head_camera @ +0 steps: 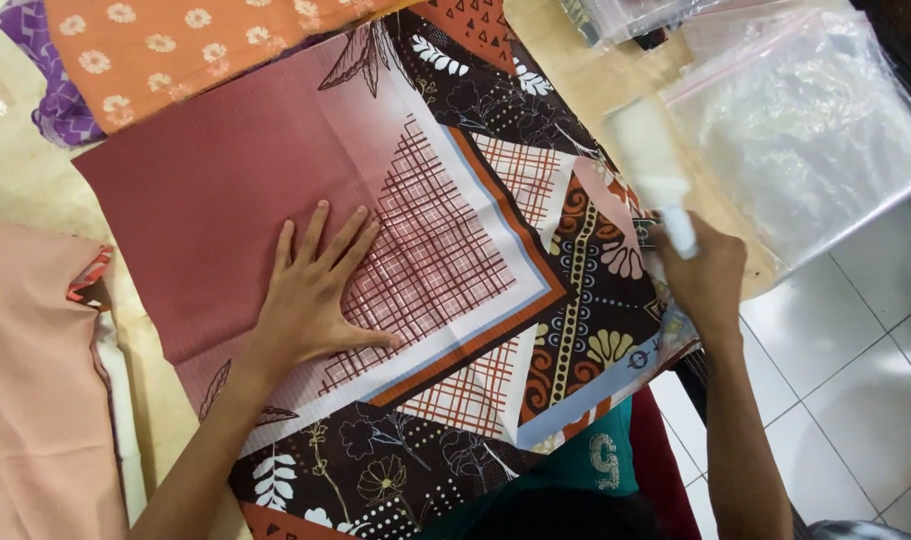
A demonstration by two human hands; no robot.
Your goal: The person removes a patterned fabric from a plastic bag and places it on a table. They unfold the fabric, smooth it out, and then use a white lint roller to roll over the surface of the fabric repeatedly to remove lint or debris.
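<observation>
A large patterned scarf point(225, 190) in dusty rose, brown and white, with grid and flower prints, lies spread flat on the table. My left hand point(315, 290) presses flat on its middle, fingers spread. My right hand point(700, 275) at the scarf's right edge grips a white roller-like tool point(655, 170), blurred by motion, that points away from me over the scarf's far right corner.
An orange flowered cloth point(175, 45) and a purple cloth point(45, 80) lie at the far left. A peach cloth point(30, 390) lies at the near left. Clear zip bags point(805, 130) lie at the right over the table edge. White tiled floor point(855, 380) shows beyond.
</observation>
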